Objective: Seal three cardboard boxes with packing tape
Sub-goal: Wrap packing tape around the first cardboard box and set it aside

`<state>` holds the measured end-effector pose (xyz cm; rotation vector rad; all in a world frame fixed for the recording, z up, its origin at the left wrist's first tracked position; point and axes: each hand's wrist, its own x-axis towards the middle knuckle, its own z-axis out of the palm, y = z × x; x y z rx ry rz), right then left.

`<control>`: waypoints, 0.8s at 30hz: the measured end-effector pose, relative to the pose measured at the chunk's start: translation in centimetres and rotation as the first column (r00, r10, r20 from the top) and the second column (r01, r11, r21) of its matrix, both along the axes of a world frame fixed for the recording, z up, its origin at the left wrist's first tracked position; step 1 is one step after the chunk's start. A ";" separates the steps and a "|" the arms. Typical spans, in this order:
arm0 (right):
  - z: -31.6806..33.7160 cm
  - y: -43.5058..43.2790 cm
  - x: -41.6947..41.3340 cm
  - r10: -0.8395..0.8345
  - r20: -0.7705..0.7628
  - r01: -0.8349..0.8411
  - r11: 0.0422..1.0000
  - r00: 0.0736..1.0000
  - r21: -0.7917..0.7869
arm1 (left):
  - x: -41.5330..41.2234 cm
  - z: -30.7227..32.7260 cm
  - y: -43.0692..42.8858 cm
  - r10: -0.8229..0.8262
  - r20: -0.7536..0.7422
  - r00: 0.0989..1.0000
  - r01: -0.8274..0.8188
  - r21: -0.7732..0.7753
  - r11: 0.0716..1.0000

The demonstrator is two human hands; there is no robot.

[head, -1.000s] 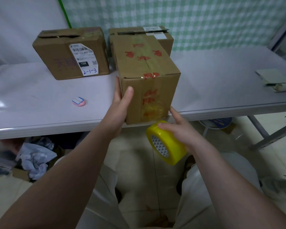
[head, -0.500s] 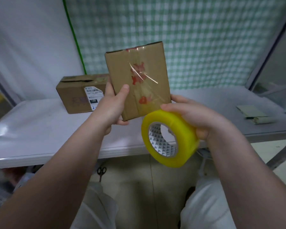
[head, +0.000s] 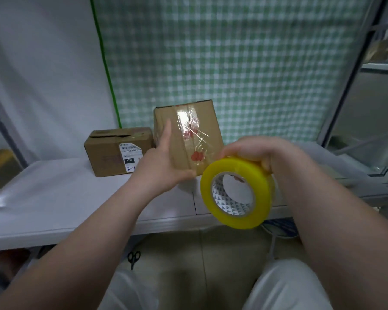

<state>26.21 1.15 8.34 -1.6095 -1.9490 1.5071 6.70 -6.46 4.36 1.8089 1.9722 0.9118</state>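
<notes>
Left hand (head: pixel 164 168) grips the taped box (head: pixel 197 130) at its lower left corner, index finger straight up its face. Right hand (head: pixel 258 153) grips the yellow tape roll (head: pixel 244 170) at frame centre, just lower right of that box. 1 labelled box (head: pixel 108 153) sits on the table (head: pixel 54 198), centre left.

Left hand (head: pixel 159 168) holds box (head: pixel 199 121), right hand (head: pixel 258 151) grips tape roll (head: pixel 244 168)
</notes>
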 end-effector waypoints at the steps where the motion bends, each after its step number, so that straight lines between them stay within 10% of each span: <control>1: 0.2 0.2 0.1 0.004 0.026 -0.004 1.000 1.000 0.004 | -0.1 0.1 0.3 0.007 -0.044 0.999 -0.008 -0.012 1.000; 11: -0.5 2.7 0.5 -0.008 0.174 0.019 0.998 0.985 -0.061 | -2.1 0.2 3.5 0.094 0.476 0.874 -0.048 -0.107 0.993; 24: 1.4 7.5 -2.1 -0.034 0.226 0.047 0.998 0.974 -0.052 | -6.0 1.3 9.0 0.236 0.625 0.744 0.020 -0.374 0.927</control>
